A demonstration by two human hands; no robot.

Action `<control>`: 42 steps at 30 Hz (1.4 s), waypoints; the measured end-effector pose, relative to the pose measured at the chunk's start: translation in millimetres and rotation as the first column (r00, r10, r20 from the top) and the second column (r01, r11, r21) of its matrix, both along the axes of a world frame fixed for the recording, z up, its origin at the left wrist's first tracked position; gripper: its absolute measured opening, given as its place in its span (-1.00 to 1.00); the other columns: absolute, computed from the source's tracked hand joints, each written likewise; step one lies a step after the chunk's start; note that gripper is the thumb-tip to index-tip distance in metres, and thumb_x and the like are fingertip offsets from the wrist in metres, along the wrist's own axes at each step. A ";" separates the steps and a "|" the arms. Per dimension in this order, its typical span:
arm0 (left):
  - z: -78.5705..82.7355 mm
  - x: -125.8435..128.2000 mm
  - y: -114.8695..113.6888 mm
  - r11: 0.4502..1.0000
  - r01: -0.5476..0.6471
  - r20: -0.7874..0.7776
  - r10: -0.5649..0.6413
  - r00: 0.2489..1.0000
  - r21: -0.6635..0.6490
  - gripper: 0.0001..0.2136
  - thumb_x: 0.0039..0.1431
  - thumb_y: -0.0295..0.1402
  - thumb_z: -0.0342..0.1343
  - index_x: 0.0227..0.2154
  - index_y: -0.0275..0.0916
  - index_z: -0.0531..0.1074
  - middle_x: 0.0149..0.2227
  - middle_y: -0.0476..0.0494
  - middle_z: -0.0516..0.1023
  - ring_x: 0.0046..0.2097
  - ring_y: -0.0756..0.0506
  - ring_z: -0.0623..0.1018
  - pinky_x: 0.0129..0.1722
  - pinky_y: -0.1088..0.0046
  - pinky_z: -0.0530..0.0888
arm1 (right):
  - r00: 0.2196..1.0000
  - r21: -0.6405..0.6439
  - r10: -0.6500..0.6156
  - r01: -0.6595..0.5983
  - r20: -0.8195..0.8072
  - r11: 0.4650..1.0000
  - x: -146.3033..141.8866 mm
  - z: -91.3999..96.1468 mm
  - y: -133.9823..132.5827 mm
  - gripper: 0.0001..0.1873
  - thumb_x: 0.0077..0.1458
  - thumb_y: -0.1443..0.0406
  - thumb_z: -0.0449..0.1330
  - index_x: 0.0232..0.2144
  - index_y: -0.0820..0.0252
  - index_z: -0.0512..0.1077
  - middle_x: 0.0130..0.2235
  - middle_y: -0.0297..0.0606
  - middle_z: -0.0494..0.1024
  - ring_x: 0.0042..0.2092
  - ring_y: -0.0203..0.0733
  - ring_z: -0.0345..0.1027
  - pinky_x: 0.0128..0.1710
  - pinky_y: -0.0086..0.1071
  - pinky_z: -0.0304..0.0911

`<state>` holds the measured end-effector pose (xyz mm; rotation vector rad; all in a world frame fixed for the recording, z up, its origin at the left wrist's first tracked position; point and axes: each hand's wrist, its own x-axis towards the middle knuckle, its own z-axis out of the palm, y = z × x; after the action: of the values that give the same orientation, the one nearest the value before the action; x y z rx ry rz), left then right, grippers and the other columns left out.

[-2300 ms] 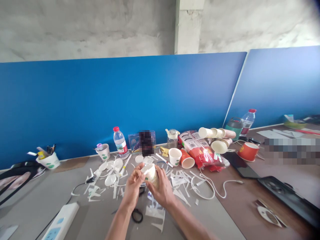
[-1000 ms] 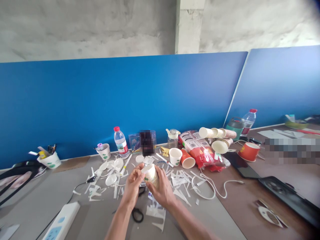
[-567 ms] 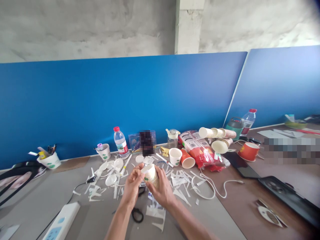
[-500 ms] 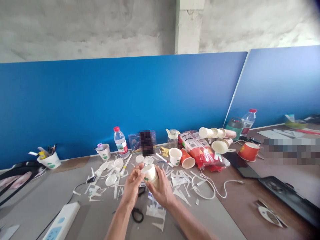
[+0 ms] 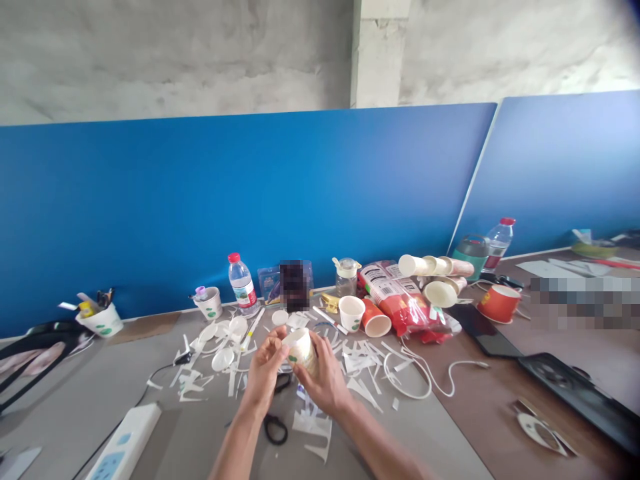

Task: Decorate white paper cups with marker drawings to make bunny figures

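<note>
A small white paper cup with green marks is held on its side above the grey desk, both hands around it. My left hand pinches its rim from the left with thumb and fingers. From the right, my right hand wraps round the cup's body. Black scissors lie on the desk just below my wrists. White paper strips and cut round discs are scattered about my hands.
A white power strip lies at the near left. Along the blue partition stand a water bottle, paper cups, a red snack bag and a pen cup. A white cable, dark tablets and an orange cup lie to the right.
My hands and the cup have barely moved. The left fingers have shifted slightly on the cup's rim.
</note>
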<state>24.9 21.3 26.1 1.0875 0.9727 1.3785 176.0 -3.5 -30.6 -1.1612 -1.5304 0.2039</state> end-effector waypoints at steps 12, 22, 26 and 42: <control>-1.0 0.7 0.5 0.999 -0.052 -0.061 0.052 0.997 0.008 -0.57 -0.16 -0.03 0.54 -0.57 -0.18 0.44 0.08 -0.28 0.66 0.12 -0.33 0.59 0.09 0.22 0.48 | 1.000 -0.081 0.021 -0.020 0.013 0.997 1.3 2.0 -1.5 -0.39 0.21 0.14 0.27 0.26 0.18 0.33 0.05 -0.02 0.61 0.06 0.14 0.56 0.07 0.02 0.55; 4.8 6.7 -2.8 0.995 -0.082 -0.024 0.081 0.996 -0.054 -0.53 -0.28 0.02 0.56 -0.54 -0.16 0.44 -0.26 -0.14 0.68 -0.06 -0.27 0.63 -0.02 0.23 0.52 | 1.000 -0.072 0.012 -0.013 -0.017 0.997 0.1 2.8 0.6 -0.43 0.19 0.16 0.27 0.21 0.13 0.34 0.00 -0.08 0.60 0.02 0.10 0.57 0.02 -0.01 0.57; 4.8 9.0 -3.5 0.994 -0.095 -0.008 0.094 0.995 -0.057 -0.51 -0.31 0.03 0.57 -0.54 -0.17 0.44 -0.23 -0.15 0.68 -0.12 -0.24 0.63 -0.05 0.22 0.52 | 1.000 -0.063 0.001 -0.002 -0.019 0.998 0.3 2.3 1.1 -0.43 0.17 0.18 0.28 0.21 0.13 0.35 -0.02 -0.10 0.61 0.00 0.09 0.57 0.01 -0.03 0.57; -8.3 14.3 -1.2 0.987 -0.153 -0.002 0.153 0.988 -0.055 -0.49 -0.27 0.08 0.55 -0.45 -0.18 0.50 -0.24 -0.13 0.68 -0.17 -0.20 0.63 -0.07 0.24 0.51 | 0.999 -0.045 -0.021 0.019 -0.040 0.999 -0.7 -0.1 2.8 -0.47 0.17 0.20 0.27 0.18 0.13 0.37 -0.04 -0.10 0.61 -0.03 0.10 0.57 -0.02 -0.02 0.58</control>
<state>39.2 20.0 17.8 0.9868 1.1054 1.4675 175.2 -0.6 -30.7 -1.2000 -1.4851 0.2474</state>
